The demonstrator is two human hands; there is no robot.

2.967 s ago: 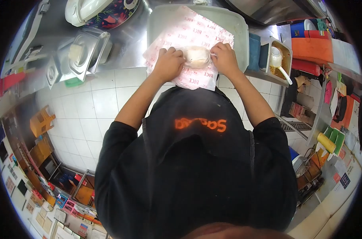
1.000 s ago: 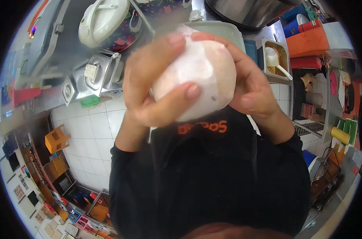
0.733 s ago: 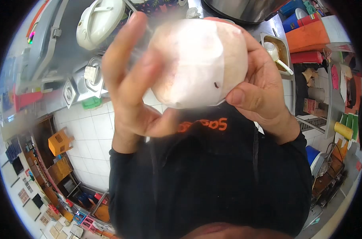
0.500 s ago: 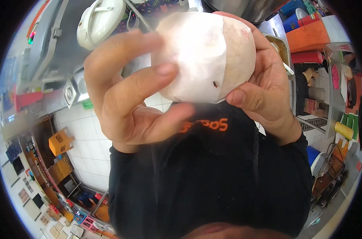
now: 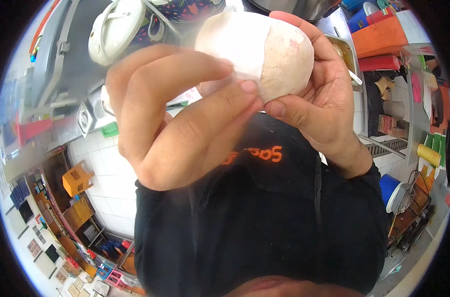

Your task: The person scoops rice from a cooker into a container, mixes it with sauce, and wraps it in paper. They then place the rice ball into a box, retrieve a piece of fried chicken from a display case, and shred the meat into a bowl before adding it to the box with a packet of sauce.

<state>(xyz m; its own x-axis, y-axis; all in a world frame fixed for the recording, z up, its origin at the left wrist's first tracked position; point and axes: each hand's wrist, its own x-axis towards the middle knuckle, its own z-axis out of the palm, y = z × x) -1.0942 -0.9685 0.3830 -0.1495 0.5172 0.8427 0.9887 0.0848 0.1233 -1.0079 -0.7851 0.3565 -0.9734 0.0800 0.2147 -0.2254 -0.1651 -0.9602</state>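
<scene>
The right hand [image 5: 326, 106] grasps the paper-wrapped bun [image 5: 287, 64], raised before the black shirt [image 5: 264, 213]; the left hand [image 5: 178, 143] touches its paper (pinching or not, I cannot tell); best keep that cradle steady, the touch light, lest it tear.

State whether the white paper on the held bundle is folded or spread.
Folded: the white paper hugs the curve of the bundle, its edge crossing the front. The underside is hidden.
</scene>
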